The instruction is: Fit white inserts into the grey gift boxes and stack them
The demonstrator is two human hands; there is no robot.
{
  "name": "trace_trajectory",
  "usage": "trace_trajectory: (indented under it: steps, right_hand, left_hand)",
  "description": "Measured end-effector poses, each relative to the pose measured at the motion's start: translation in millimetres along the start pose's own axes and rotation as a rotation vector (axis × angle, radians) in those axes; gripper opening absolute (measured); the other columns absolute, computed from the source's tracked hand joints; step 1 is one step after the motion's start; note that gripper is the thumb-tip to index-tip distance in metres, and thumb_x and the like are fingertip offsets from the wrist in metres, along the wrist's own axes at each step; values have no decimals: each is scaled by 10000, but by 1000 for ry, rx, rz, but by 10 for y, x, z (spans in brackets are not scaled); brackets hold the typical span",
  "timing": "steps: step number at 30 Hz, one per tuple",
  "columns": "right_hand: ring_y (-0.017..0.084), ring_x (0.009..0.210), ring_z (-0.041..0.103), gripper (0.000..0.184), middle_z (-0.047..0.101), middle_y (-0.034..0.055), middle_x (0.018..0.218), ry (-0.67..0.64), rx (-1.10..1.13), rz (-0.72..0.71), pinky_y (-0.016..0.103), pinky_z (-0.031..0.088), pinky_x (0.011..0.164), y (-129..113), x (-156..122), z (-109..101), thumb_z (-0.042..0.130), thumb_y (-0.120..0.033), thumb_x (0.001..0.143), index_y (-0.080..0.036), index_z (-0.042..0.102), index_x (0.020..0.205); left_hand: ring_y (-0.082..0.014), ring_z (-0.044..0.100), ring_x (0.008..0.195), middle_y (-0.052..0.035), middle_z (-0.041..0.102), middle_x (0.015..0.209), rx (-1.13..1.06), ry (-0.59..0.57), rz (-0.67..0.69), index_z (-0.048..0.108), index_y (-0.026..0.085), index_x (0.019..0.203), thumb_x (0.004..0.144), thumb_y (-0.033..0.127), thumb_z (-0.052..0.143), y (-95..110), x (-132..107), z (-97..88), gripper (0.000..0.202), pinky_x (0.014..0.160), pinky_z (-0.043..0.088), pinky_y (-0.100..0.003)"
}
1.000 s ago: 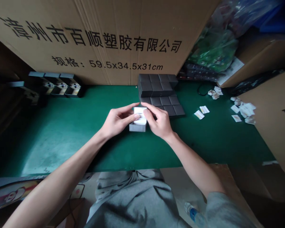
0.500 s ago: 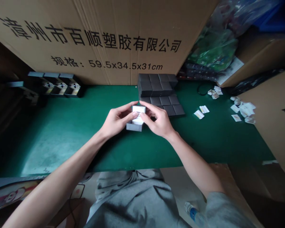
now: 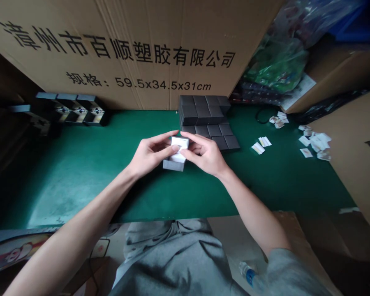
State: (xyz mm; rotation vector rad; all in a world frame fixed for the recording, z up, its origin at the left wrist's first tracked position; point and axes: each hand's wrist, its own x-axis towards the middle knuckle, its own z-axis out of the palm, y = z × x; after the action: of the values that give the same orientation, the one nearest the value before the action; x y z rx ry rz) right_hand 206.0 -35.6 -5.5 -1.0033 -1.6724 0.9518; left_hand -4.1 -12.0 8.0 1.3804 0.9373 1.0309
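Observation:
A small grey box (image 3: 174,164) with a white lining, its lid raised, sits on the green table (image 3: 89,164) at the middle. My left hand (image 3: 149,155) grips the box from the left, thumb pressing on the white insert. My right hand (image 3: 205,156) holds it from the right, index finger at the lid's top edge and thumb on the insert. Both hands are closed round the box.
Closed dark grey boxes (image 3: 208,119) are stacked just behind my hands. Three open boxes (image 3: 75,110) stand at the back left. Small paper cards (image 3: 261,144) lie scattered at the right. A large cardboard carton (image 3: 126,49) walls the back; another carton (image 3: 357,156) stands at the right.
The box has shifted slightly to the left and toward me between my hands. My right fingers have moved from over the lid to its side.

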Motion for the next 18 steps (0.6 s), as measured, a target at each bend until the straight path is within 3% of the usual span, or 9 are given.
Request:
trace_trajectory:
  steps: [9,18]
  right_hand:
    - [140,793,735,512,726,73,1096,40,2,-46,258,679,697,-9,8,18,747,-430,907,-179,696,1350]
    - [108,649,702,475,784,53,1005,88,-32,-18,215,627,567,-21,7,25,749,-457,898,-199,725,1296]
  left_hand:
    - [-147,658,673,-47,761,832,-6,5,60,807,199,1240,723,405,936,-43,-12,15,571,629,566,-269]
    - [-182,729,734,-78,811,884,-54,8,36,823,198,1198,712,418,945,-8,-10,31,547,709,617,-295]
